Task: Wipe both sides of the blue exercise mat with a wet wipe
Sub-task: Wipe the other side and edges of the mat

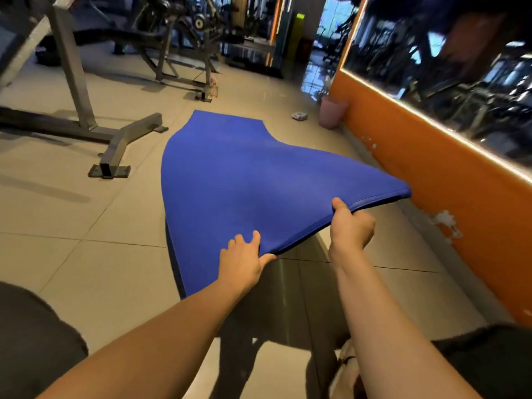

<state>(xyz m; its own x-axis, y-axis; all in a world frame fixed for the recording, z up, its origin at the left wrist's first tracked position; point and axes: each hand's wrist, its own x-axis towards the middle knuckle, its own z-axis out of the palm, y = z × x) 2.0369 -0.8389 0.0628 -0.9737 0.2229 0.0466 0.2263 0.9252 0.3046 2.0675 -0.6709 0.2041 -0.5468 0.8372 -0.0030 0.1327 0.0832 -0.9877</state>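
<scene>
The left hand (243, 264) pinches the near edge of the blue exercise mat (230, 174), with the fingers curled over the top face and the thumb beneath. The right hand (351, 228) grips the same edge further right, thumb pressed on top and fingers curled under. The near end is raised off the tiled floor (86, 269), while the far end lies flat near the pink bin (331, 113) by the orange wall (431, 156).

Lighting: dim indoor, with cool daylight admitted from a far opening (331, 30). A bright strip light (431, 118) is run under the mirror (446, 53), whose reflections are smeared. Sheen is shown on the glossy floor (95, 254). A dark shadow is cast beneath the lifted mat (230, 174). Machines (184, 38) at the back are blurred. Lines are bowed at the edges.
</scene>
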